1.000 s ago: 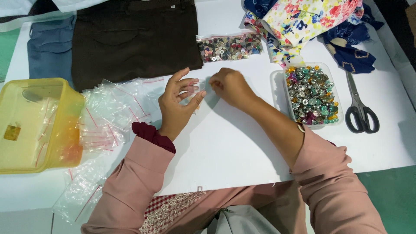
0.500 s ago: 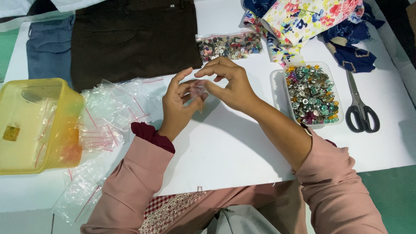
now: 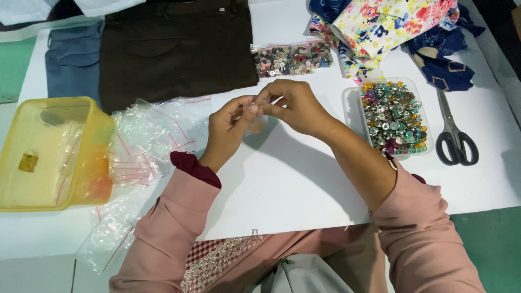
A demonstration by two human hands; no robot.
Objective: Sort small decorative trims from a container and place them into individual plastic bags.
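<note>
A: While both hands are working mid-tabletop [image 3: 304,179], give me the counts.

B: One yellow plastic tub [image 3: 51,152] sitting far left. One loose heap of clear zip bags [image 3: 146,135] lying just beside it, too overlapped to count. One sealed bag of mixed buttons [image 3: 292,58] lying up top. One clear tray of shiny buttons [image 3: 393,116] sitting on the right. One pair of scissors [image 3: 455,135] lying right of the tray, blades closed. Three garments along the far edge: one brown [image 3: 173,49], one blue denim [image 3: 73,57], one floral [image 3: 380,24] lying over dark blue fabric.

A: Hands?

B: Left hand [image 3: 230,130] is pinching, fingers curled, thumb and forefinger closed on the top edge of a small clear bag [image 3: 255,126]. Right hand [image 3: 293,106] is meeting it from the other side, fingertips also pinched on that same edge. Neither hand is open.

A: Where's the bag?

B: Hanging between the two hands, lifted just above the tabletop, between the heap and the tray. Something small and orange-ish is showing inside; can't tell what.
</note>
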